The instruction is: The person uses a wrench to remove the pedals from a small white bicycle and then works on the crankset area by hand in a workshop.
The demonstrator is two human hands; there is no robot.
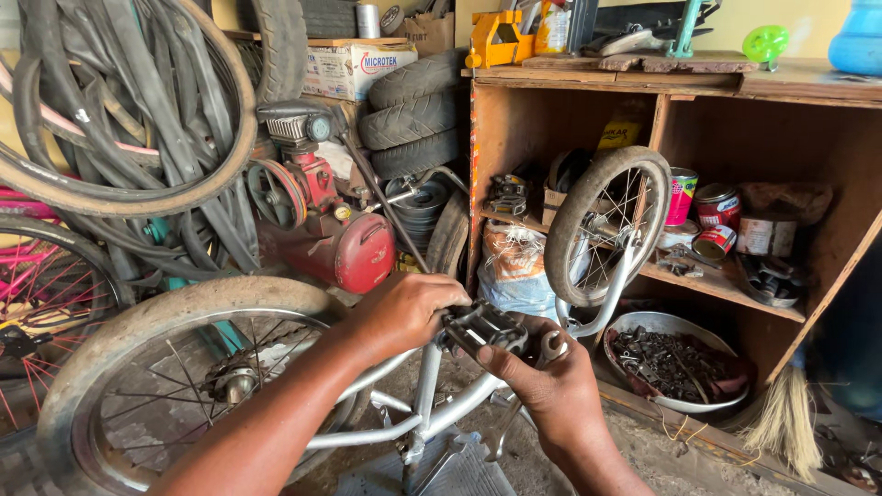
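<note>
A small silver bicycle (432, 404) stands upside down in front of me, its dusty rear wheel (175, 367) at the lower left and its small front wheel (606, 225) raised on the right. My left hand (404, 308) grips the black pedal (482, 326) from the left side. My right hand (542, 381) holds a metal wrench (551, 349) right beside the pedal, at its inner end near the crank. The wrench's shaft runs down behind my right hand.
A red air compressor (335, 234) sits behind the bicycle. Tyres and inner tubes (138, 110) hang at the left. A wooden shelf unit (735, 184) holds tins, and a metal bowl of parts (680, 367) sits below. A broom (790, 422) leans at the right.
</note>
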